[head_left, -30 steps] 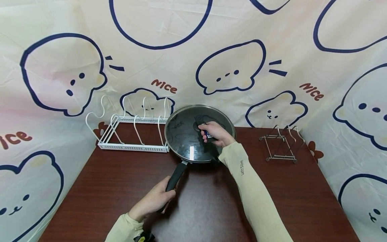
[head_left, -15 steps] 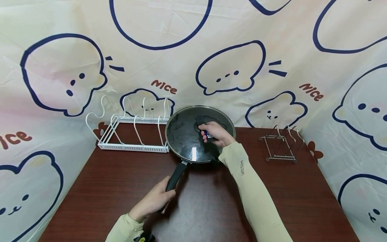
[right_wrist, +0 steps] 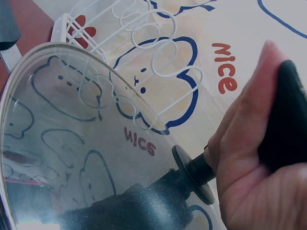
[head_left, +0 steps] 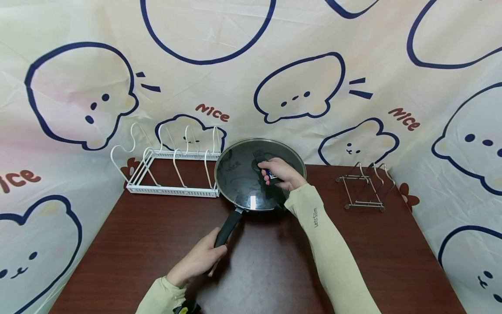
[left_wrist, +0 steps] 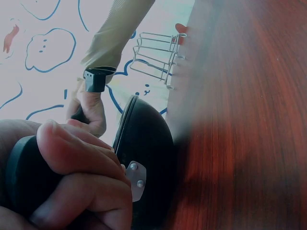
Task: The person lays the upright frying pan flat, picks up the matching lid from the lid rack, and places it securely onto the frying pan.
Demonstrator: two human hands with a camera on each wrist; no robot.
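In the head view a black frying pan with a glass lid (head_left: pixel 239 179) over it is at the middle of the table. My left hand (head_left: pixel 198 261) grips the pan's black handle (head_left: pixel 229 227), fingers wrapped round it in the left wrist view. The dark rounded side of the pan (left_wrist: pixel 148 148) shows there beyond the knuckles. With my right hand (head_left: pixel 283 173) I hold the lid's upright black knob (right_wrist: pixel 288 115), thumb and fingers round it. Reflections cover the glass in the right wrist view. Most of the pan's inside is hidden under the lid.
To the left, a white wire rack (head_left: pixel 172 191) with curved dividers stands close beside the pan's rim. A smaller metal rack (head_left: pixel 362 203) is at the back right of the brown table (head_left: pixel 274 270). A printed cloth (head_left: pixel 298 26) hangs behind and along the sides.
The lid's far rim has come down slightly, and the bright reflection on the glass has slid a little to the right. Both hands keep their holds, almost still.
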